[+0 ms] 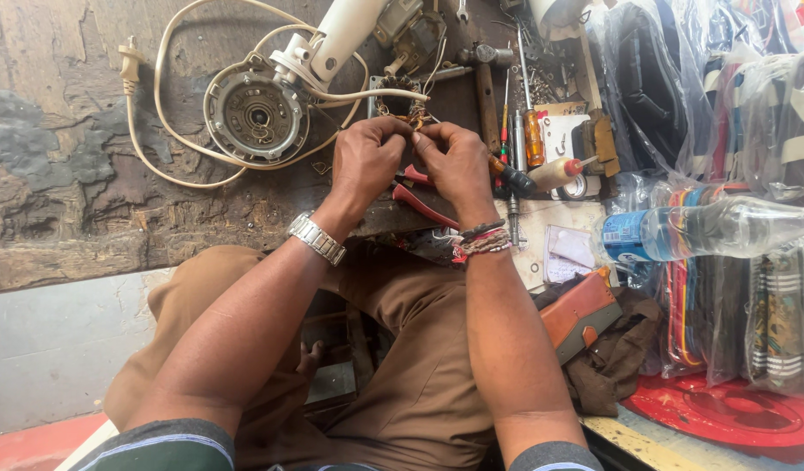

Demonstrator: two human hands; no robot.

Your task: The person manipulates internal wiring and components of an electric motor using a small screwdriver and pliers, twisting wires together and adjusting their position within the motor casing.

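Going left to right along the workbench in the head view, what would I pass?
Plug → round motor → left hand → right hand → orange-handled screwdriver → water bottle.

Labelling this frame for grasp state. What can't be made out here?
- Head view: what the left hand and right hand pinch between them; the fingertips cover it.
- Red-handled pliers: jaws hidden under the hands.
- Plastic bottle: far end cut off by the right edge.
- White fan body: upper part cut off by the top edge.
- Small parts by the screwdrivers: too small to tell.
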